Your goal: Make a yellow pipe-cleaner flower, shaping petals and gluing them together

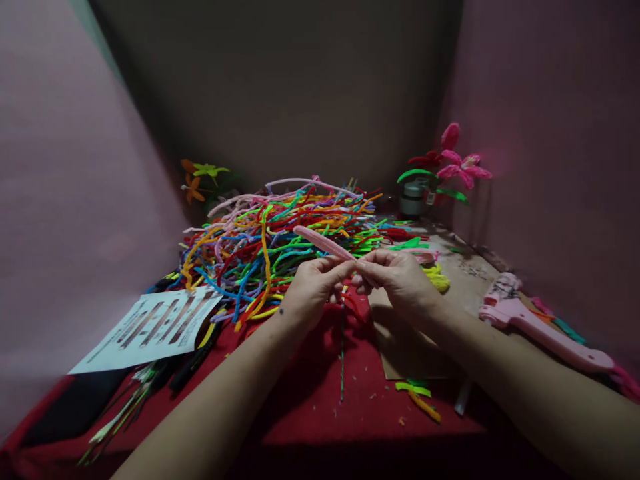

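Note:
Above the front of the table, my left hand (pixel 314 288) and my right hand (pixel 400 277) meet with thumbs and fingertips pinched together. Between them is a pink pipe-cleaner petal (pixel 324 243), a long fuzzy loop pointing away to the upper left. Its near end is hidden by my fingers. A thin dark stem (pixel 343 360) with specks on it shows below my hands; whether a hand holds it I cannot tell. Just beyond my fingers rises a large tangled heap of coloured pipe cleaners (pixel 260 243).
A pink glue gun (pixel 545 330) lies at right beside a cardboard sheet (pixel 415 353). Printed paper (pixel 145 327) lies at left, near loose thin stems (pixel 117 423). Pipe-cleaner flowers (pixel 463 167) stand back right, orange ones (pixel 193 188) back left. Pink walls flank the red cloth (pixel 300 407).

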`<action>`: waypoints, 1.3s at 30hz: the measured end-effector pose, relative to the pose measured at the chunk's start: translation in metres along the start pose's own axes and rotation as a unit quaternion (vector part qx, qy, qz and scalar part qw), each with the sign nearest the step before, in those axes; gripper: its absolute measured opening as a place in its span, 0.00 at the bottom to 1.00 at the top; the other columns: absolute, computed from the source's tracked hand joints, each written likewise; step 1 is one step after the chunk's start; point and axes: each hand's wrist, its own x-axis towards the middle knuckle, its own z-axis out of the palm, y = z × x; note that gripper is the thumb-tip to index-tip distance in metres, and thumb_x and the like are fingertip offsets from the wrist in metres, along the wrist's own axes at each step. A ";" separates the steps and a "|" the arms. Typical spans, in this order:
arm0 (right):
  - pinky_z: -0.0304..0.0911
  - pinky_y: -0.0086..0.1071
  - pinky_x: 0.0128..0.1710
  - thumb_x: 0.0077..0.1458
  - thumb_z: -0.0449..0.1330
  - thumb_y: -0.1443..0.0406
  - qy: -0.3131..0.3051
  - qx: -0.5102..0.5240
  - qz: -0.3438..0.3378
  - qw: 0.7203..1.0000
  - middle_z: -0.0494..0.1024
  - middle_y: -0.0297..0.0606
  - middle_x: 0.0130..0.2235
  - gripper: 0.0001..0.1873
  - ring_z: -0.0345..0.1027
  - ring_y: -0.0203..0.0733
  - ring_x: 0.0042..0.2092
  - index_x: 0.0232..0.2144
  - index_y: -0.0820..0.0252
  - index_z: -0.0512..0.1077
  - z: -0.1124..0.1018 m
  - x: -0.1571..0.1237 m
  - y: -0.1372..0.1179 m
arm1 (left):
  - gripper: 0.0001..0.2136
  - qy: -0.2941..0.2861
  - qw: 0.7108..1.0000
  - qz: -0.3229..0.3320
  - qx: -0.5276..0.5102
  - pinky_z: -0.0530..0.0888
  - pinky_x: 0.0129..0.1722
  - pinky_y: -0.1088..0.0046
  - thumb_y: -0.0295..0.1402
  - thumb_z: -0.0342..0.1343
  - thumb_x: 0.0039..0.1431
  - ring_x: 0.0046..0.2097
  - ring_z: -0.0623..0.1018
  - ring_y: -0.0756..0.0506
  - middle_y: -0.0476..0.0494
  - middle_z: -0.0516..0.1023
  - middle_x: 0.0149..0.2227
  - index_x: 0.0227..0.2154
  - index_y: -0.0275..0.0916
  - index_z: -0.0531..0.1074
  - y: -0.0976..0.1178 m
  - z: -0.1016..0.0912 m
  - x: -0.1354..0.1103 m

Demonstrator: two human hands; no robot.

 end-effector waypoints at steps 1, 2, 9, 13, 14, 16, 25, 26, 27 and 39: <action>0.59 0.26 0.22 0.43 0.61 0.61 -0.011 0.000 0.010 1.000 0.73 0.34 0.20 0.10 0.64 0.31 0.20 0.20 0.64 0.68 0.001 -0.001 0.001 | 0.14 0.010 0.999 -0.019 -0.050 0.59 0.19 0.77 0.41 0.56 0.47 0.19 0.63 0.54 0.48 0.70 0.20 0.26 0.32 0.73 -0.003 0.001 0.001; 0.59 0.26 0.23 0.43 0.61 0.61 -0.023 0.003 0.021 1.000 0.73 0.34 0.19 0.11 0.64 0.31 0.20 0.20 0.64 0.68 0.001 -0.001 0.003 | 0.14 0.028 0.996 -0.027 -0.080 0.58 0.19 0.78 0.41 0.58 0.45 0.18 0.62 0.55 0.49 0.68 0.18 0.24 0.32 0.72 -0.005 0.001 0.002; 0.62 0.28 0.23 0.39 0.62 0.64 -0.082 0.041 0.127 0.988 0.76 0.37 0.21 0.08 0.67 0.34 0.21 0.21 0.65 0.70 -0.001 0.000 0.008 | 0.11 0.039 0.997 -0.030 -0.057 0.56 0.17 0.78 0.36 0.61 0.41 0.17 0.61 0.55 0.50 0.65 0.15 0.19 0.30 0.73 -0.007 -0.003 0.003; 0.59 0.26 0.18 0.39 0.62 0.64 -0.051 0.011 0.126 0.991 0.74 0.34 0.17 0.09 0.64 0.32 0.17 0.18 0.64 0.68 0.004 -0.003 0.005 | 0.10 0.046 0.996 0.007 -0.079 0.55 0.17 0.79 0.35 0.59 0.43 0.18 0.60 0.56 0.51 0.66 0.16 0.26 0.31 0.74 -0.007 -0.002 0.005; 0.58 0.25 0.17 0.39 0.62 0.64 -0.048 -0.002 0.125 0.991 0.73 0.34 0.17 0.09 0.63 0.32 0.16 0.17 0.64 0.67 0.005 -0.004 0.005 | 0.10 0.052 0.995 0.012 -0.090 0.55 0.17 0.79 0.34 0.59 0.44 0.18 0.60 0.57 0.52 0.65 0.16 0.27 0.31 0.74 -0.007 -0.002 0.006; 0.56 0.25 0.15 0.40 0.61 0.63 -0.047 -0.030 0.119 0.991 0.73 0.34 0.16 0.10 0.62 0.31 0.15 0.16 0.64 0.66 0.007 -0.005 0.005 | 0.09 0.066 0.993 0.012 -0.092 0.54 0.17 0.79 0.34 0.59 0.43 0.17 0.59 0.57 0.53 0.63 0.14 0.24 0.31 0.73 -0.007 -0.003 0.008; 0.54 0.25 0.14 0.40 0.60 0.65 -0.060 -0.044 0.124 0.990 0.71 0.34 0.15 0.10 0.61 0.32 0.14 0.15 0.63 0.64 0.006 -0.006 0.002 | 0.09 0.068 0.983 -0.004 -0.170 0.52 0.14 0.81 0.34 0.59 0.44 0.14 0.55 0.58 0.58 0.57 0.14 0.23 0.36 0.65 0.001 -0.014 0.011; 0.53 0.25 0.13 0.41 0.60 0.66 -0.061 -0.046 0.120 0.990 0.71 0.34 0.14 0.11 0.60 0.31 0.14 0.14 0.63 0.63 0.007 -0.006 0.002 | 0.09 0.064 0.981 -0.003 -0.182 0.51 0.14 0.81 0.33 0.59 0.44 0.14 0.54 0.58 0.58 0.56 0.14 0.24 0.37 0.64 0.003 -0.015 0.011; 0.52 0.25 0.13 0.41 0.60 0.66 -0.062 -0.046 0.120 0.990 0.71 0.34 0.14 0.11 0.60 0.31 0.13 0.14 0.63 0.64 0.007 -0.006 0.003 | 0.09 0.061 0.980 0.001 -0.189 0.51 0.14 0.82 0.33 0.59 0.44 0.15 0.54 0.59 0.59 0.56 0.15 0.24 0.37 0.64 0.004 -0.017 0.012; 0.49 0.24 0.13 0.40 0.60 0.66 -0.087 -0.055 0.132 0.986 0.69 0.34 0.13 0.11 0.58 0.29 0.13 0.13 0.65 0.65 0.011 -0.009 -0.003 | 0.08 0.152 0.986 0.062 -0.023 0.53 0.13 0.81 0.34 0.58 0.44 0.14 0.57 0.58 0.56 0.60 0.13 0.20 0.35 0.67 0.003 -0.028 0.015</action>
